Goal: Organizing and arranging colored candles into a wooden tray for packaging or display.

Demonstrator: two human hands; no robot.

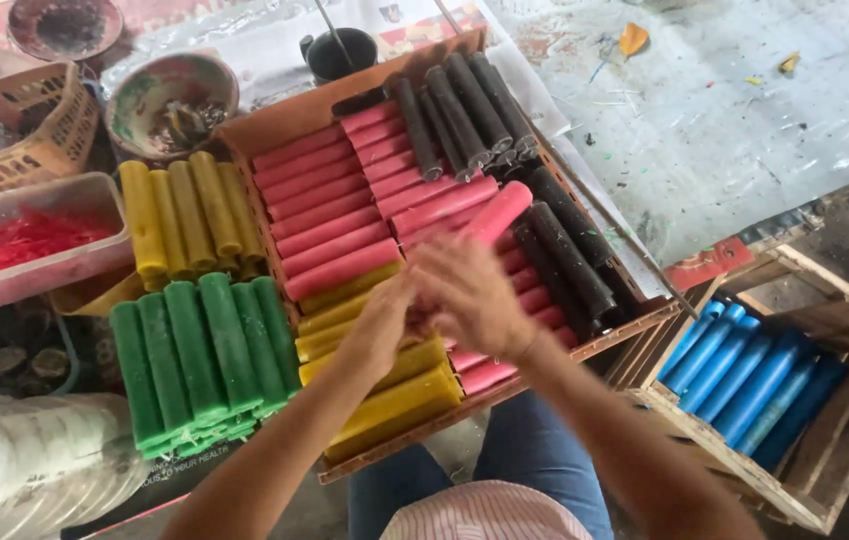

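above the shallow wooden tray point(585, 348), hemmed in by rows of wax sticks, with bare plastic-covered tabletop point(725, 130) open to the right: right hand point(470, 292) clamped on a smooth pink wax cylinder point(497, 213), tilted over the pink rows. left hand point(382, 325) touching the right, fingers hidden, cannot tell.
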